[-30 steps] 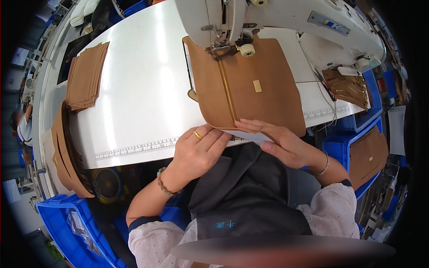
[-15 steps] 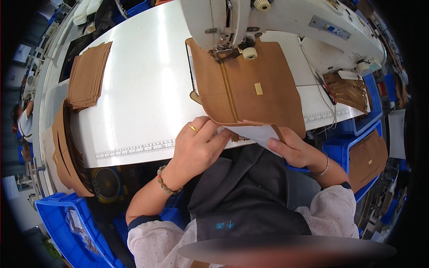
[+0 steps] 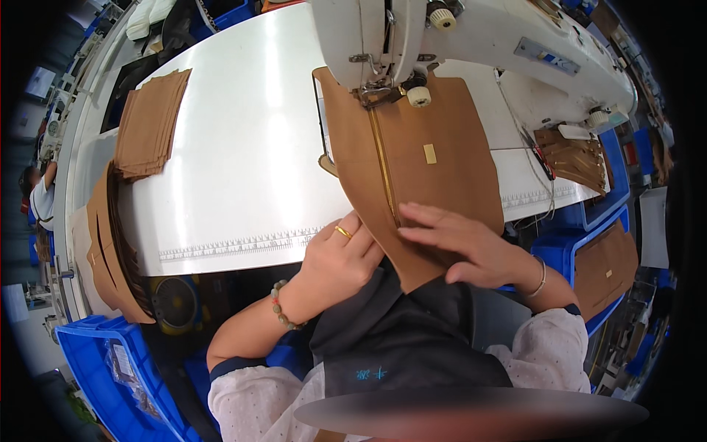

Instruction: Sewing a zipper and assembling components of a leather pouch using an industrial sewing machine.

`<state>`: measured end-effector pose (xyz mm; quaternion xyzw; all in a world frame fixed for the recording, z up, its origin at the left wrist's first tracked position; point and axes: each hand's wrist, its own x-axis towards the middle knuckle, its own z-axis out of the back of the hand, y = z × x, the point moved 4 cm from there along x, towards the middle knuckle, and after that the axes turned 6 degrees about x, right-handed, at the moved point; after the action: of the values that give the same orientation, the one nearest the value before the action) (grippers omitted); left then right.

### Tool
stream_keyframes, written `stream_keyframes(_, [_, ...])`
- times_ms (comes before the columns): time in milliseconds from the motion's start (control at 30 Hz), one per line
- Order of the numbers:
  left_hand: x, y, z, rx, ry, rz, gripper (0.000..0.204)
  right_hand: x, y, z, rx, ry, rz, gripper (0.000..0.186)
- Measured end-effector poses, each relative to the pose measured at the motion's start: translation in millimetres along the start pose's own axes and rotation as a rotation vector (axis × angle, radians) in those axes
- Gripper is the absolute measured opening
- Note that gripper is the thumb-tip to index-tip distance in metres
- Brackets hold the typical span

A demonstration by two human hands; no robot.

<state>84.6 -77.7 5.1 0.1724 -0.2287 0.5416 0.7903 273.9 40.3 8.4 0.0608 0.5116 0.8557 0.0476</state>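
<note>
Right grip has opened, palm down.

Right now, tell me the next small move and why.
Probably smooth the brown panel flat with the right hand, which is spread over it: the panel's near corner droops past the white table, the left hand reaches behind its left edge, and the gold zipper runs up to the sewing machine.

glossy white table, bright light streaks reflected across top
</note>
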Motion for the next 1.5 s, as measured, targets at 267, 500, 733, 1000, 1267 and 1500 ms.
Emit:
stream_keyframes(267, [13.8, -32.9, -10.3, 0.302, 0.192, -0.037, 0.027, -28.9, -67.6, 130.4, 0.678, -0.763, -0.312, 0.049])
stream_keyframes(500, [19.5, -39.9, -17.3, 0.403, 0.177, 0.032, 0.016, -42.0, -97.6, 80.3, 0.362, -0.654, -0.42, 0.039])
stream_keyframes(733, [17.3, -39.6, -18.0, 0.381, 0.166, 0.042, 0.016, -18.1, -94.9, 96.5, 0.174, -0.63, -0.364, 0.037])
stream_keyframes(1000, [14.5, -38.5, -18.8, 0.357, 0.134, 0.055, 0.017, -14.1, -86.7, 103.0, 0.157, -0.588, -0.377, 0.035])
stream_keyframes(1267, [14.8, -35.2, -17.6, 0.311, 0.124, 0.055, 0.018, -19.6, -81.0, 103.7, 0.115, -0.566, -0.378, 0.033])
stream_keyframes(1500, [15.7, -33.6, -13.6, 0.292, 0.125, 0.041, 0.019, -13.8, -80.6, 103.8, 0.069, -0.554, -0.368, 0.031])
